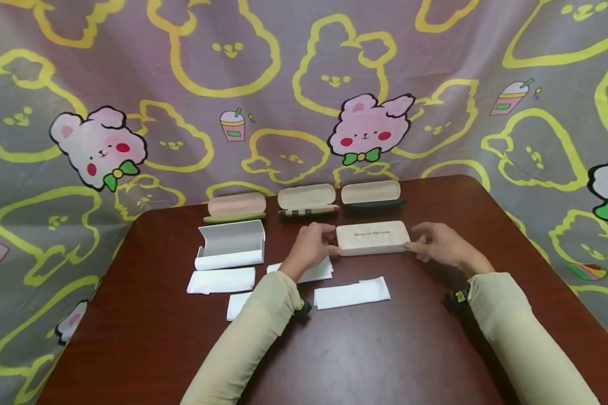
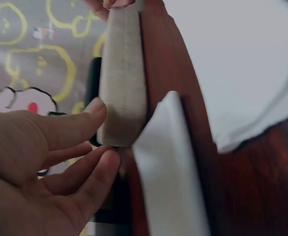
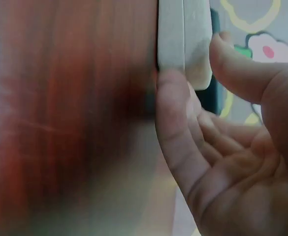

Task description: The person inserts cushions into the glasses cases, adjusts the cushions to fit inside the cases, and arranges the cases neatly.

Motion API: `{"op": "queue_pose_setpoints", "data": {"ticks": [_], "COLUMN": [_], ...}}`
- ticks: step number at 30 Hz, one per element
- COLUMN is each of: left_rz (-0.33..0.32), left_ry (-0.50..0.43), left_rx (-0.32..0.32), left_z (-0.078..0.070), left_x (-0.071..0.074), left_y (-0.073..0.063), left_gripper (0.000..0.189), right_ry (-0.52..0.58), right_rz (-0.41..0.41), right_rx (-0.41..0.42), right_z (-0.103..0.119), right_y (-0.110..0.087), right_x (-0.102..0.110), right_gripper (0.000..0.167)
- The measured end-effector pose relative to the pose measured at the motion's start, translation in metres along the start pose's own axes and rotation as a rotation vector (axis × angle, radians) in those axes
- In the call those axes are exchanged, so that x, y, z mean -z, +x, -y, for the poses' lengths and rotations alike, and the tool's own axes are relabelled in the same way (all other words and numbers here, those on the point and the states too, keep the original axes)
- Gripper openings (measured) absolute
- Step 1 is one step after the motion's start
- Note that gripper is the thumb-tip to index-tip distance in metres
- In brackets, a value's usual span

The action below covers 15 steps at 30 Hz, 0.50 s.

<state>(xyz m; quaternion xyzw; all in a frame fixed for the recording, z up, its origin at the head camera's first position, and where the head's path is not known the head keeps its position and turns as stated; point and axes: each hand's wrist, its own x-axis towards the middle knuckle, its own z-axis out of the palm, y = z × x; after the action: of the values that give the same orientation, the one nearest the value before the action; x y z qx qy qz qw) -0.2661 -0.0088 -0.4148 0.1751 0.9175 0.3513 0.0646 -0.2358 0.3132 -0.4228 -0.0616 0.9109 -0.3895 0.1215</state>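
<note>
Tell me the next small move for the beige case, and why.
Probably ease the beige case open: its seam looks shut, the left hand and right hand are at its ends, and the white case stands open.

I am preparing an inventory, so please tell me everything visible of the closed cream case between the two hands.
The cream case is long and boxy with rounded corners, its covering perhaps leather-like. Small dark lettering on top appears to read REFUELING FOR CHINA. It is closed, with a seam along its side, in front of an open dark-based case. The left hand touches its left end, the right hand its right end; whether it rests on the table is unclear.
</note>
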Motion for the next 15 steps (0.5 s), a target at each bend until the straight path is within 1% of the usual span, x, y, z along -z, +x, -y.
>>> {"op": "queue_pose_setpoints", "data": {"ticks": [2,3,5,7,9,11,13,15], "left_rz": [-0.018,-0.011,0.029,0.095,0.161,0.207,0.235,0.255], "left_ry": [0.029,0.038,0.075,0.121,0.19,0.26,0.314,0.354], "left_rx": [-0.018,-0.023,-0.039,-0.046,-0.046,-0.04,-0.033,-0.034], "left_z": [-0.001,-0.003,-0.005,-0.008,-0.01,-0.011,-0.01,-0.007], "left_x": [0.007,0.01,0.016,0.02,0.021,0.02,0.016,0.01], "left_y": [-0.011,-0.018,-0.032,-0.047,-0.059,-0.068,-0.073,-0.076], "left_gripper": [0.041,0.038,0.032,0.031,0.033,0.034,0.032,0.03], "right_ry": [-0.023,-0.024,-0.018,-0.005,-0.002,-0.014,-0.049,-0.094], "right_rz": [-0.036,-0.047,-0.052,-0.03,0.01,0.051,0.074,0.077], "right_rx": [-0.022,-0.032,-0.043,-0.051,-0.056,-0.05,-0.036,-0.014], "right_z": [0.004,0.007,0.013,0.022,0.032,0.041,0.048,0.053], "right_y": [-0.005,-0.009,-0.018,-0.027,-0.035,-0.042,-0.046,-0.049], "right_x": [-0.003,-0.005,-0.01,-0.017,-0.026,-0.037,-0.047,-0.058], "right_gripper": [0.056,0.05,0.039,0.032,0.031,0.033,0.036,0.038]}}
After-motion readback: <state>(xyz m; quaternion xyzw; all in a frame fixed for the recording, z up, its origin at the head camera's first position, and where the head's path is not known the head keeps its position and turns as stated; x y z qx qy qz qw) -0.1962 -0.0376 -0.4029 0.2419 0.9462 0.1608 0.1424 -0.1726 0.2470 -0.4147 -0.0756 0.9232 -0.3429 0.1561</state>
